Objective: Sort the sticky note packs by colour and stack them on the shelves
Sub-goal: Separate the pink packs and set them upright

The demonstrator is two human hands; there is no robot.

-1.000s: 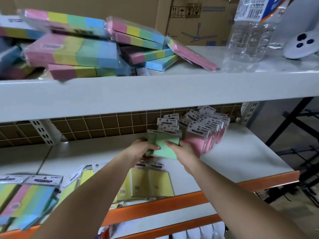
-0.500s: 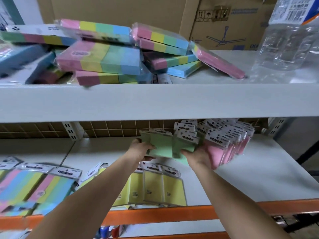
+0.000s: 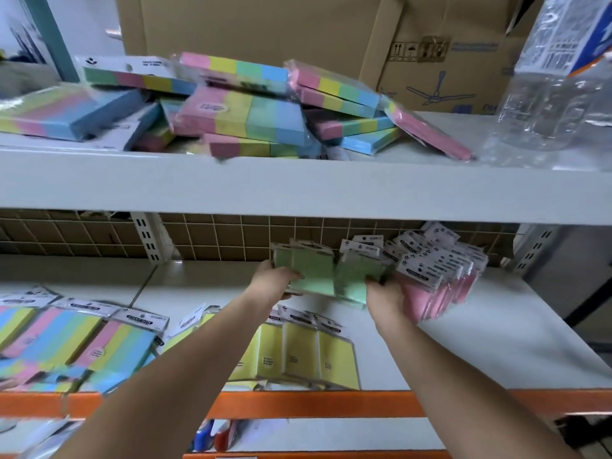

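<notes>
Both hands reach into the middle shelf [image 3: 496, 332]. My left hand [image 3: 273, 281] grips a group of green sticky note packs [image 3: 309, 271] at their left edge. My right hand [image 3: 385, 298] holds a second group of green packs [image 3: 356, 276] from below, just right of the first. A row of pink packs [image 3: 440, 286] with white header cards leans upright to the right of my right hand, touching it. Yellow packs [image 3: 304, 356] lie flat at the shelf's front, below my arms. Multicolour striped packs [image 3: 82, 346] lie at the front left.
The upper shelf [image 3: 298, 187] carries a loose pile of multicolour striped packs [image 3: 245, 114], a clear plastic bottle [image 3: 556, 84] at the right, and cardboard boxes [image 3: 298, 38] behind. A wire grid [image 3: 231, 235] backs the middle shelf. An orange beam [image 3: 331, 404] edges its front.
The green packs have spread from one bundle into two side-by-side groups, my left hand shifting left with its share. The camera has tilted up and moved closer.
</notes>
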